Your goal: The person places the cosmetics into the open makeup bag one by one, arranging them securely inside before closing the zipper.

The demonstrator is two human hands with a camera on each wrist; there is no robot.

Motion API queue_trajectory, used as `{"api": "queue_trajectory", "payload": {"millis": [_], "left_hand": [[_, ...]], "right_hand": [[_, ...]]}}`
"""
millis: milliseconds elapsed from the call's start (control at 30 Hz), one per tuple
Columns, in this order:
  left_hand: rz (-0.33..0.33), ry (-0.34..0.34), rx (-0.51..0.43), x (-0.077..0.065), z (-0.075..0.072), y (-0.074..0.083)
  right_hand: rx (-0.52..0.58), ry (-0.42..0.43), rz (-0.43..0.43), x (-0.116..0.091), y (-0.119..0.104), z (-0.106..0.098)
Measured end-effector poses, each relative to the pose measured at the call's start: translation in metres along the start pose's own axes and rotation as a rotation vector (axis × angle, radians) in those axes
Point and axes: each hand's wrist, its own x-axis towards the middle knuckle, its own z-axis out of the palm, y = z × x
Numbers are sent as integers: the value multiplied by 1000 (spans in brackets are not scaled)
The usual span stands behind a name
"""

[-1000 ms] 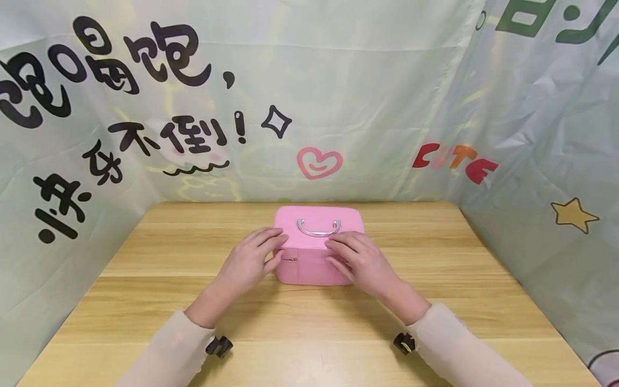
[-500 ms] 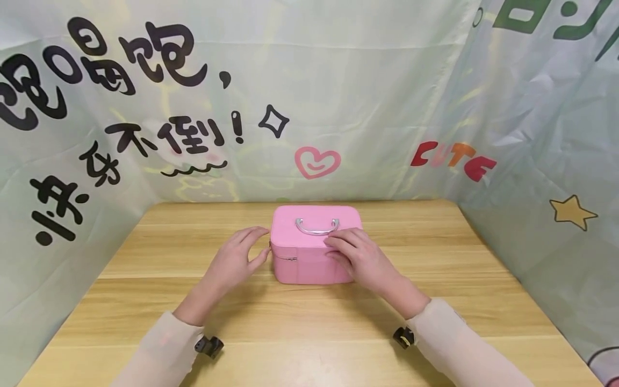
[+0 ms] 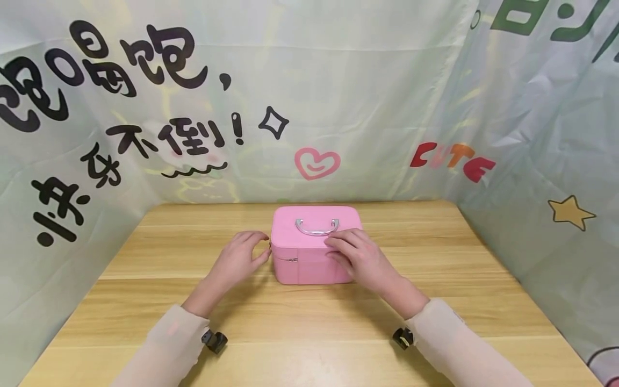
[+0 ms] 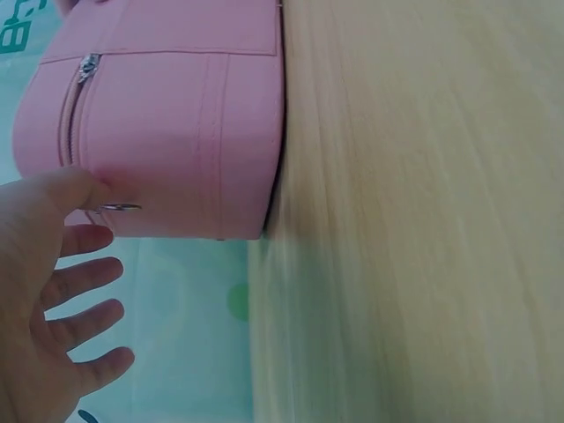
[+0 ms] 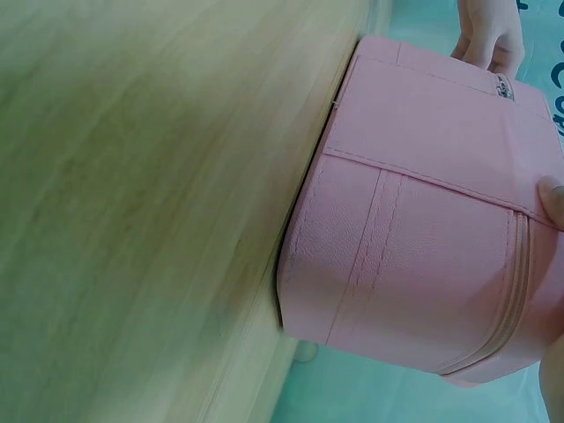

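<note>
A pink zippered case (image 3: 314, 266) with a silver top handle (image 3: 316, 231) stands upright on the wooden table. My left hand (image 3: 237, 255) is beside its left side, thumb and fingers spread apart. In the left wrist view, the thumb (image 4: 75, 187) is at the zip by a metal zipper pull (image 4: 122, 207), and the other fingers extend below it. Another zipper pull (image 3: 292, 260) sits on the front. My right hand (image 3: 362, 255) rests on the front right edge of the lid. Its thumb (image 5: 553, 201) presses the lid's front in the right wrist view; the fingers there are mostly hidden.
The wooden table (image 3: 309, 328) extends around the case. A pale printed cloth (image 3: 377, 97) hangs behind it and along both sides. Small black wrist cameras (image 3: 214, 341) sit at both sleeve cuffs.
My left hand has shifted from the front left of the lid outward to the case's left side. The right hand has stayed nearly still, and the case has barely moved.
</note>
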Motion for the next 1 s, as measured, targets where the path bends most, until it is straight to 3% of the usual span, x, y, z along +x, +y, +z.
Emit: {"api": "queue_trajectory", "payload": {"millis": [300,667,867,1000], "left_hand": [[88,62,195,9,9,3],[160,135,212,8,13,0],[244,186,228,2,10,-3],[298,184,252,-3,6,-3]], "right_hand": [[-7,-6,12,-2,0,0],[-14,-5,12,-3,1,2],[-6,2,11,-2,0,2],[-4,-1,14,-2,-1,1]]}}
